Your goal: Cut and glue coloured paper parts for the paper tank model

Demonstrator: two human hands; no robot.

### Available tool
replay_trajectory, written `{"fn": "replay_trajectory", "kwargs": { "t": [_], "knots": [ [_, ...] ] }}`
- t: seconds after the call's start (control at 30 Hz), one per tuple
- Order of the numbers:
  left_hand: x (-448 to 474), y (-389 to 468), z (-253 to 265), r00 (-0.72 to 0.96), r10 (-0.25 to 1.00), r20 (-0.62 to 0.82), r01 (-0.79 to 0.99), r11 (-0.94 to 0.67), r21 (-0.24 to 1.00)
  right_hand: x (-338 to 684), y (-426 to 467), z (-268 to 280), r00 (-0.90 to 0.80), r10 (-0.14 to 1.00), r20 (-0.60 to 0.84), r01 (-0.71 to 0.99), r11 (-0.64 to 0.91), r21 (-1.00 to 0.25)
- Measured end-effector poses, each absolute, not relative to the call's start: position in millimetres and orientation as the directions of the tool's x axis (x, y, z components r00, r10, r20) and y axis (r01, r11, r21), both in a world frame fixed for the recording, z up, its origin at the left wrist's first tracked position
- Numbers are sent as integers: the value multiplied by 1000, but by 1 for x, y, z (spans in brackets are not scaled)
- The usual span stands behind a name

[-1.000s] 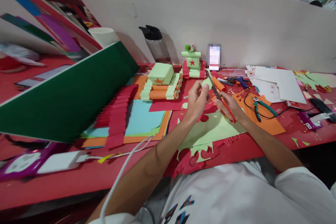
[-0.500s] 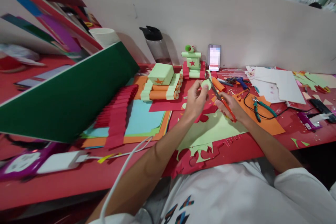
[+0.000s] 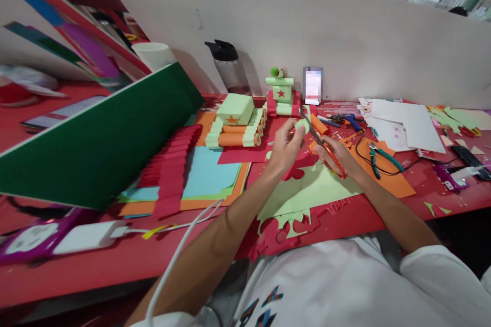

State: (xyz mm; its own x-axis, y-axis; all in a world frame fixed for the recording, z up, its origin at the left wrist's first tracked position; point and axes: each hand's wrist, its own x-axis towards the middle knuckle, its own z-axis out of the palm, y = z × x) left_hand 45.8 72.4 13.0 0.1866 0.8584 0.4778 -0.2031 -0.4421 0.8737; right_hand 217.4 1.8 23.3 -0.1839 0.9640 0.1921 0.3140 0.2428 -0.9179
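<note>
My left hand [image 3: 288,142] pinches a small light-green paper disc [image 3: 301,125] above the table. In my right hand [image 3: 334,152] are orange-handled scissors [image 3: 321,144], their blades pointing up and left at the disc's right edge. Whether the blades are cutting into the paper I cannot tell. Below my hands lies a light-green sheet [image 3: 307,191] with a cut, scalloped edge. Beyond them stands a green-and-red paper model [image 3: 281,93] with a red star. To its left, a light-green paper box [image 3: 235,108] rests on orange and green paper rolls [image 3: 238,139].
A green board [image 3: 103,138] leans at the left beside pleated red paper [image 3: 169,163]. Behind stand a bottle [image 3: 230,69] and a phone [image 3: 313,85]. Pliers [image 3: 378,158], a glue gun [image 3: 352,121] and white card [image 3: 410,122] lie right. A white cable [image 3: 180,245] crosses near my left arm.
The scissors and disc have hardly moved; the blades shift very slightly against the paper. Otherwise the view has only tilted a little, and both hands keep their holds.
</note>
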Motion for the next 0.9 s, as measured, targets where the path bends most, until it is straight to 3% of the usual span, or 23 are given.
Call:
{"fn": "replay_trajectory", "kwargs": {
  "t": [0.5,0.9],
  "knots": [
    [53,64,17,238,878,415,-342,-325,882,215,1,23,-183,960,210,293,257,-921],
    [52,62,19,154,876,457,-290,-402,868,215,2,22,-225,955,192,266,250,-931]
  ]
}}
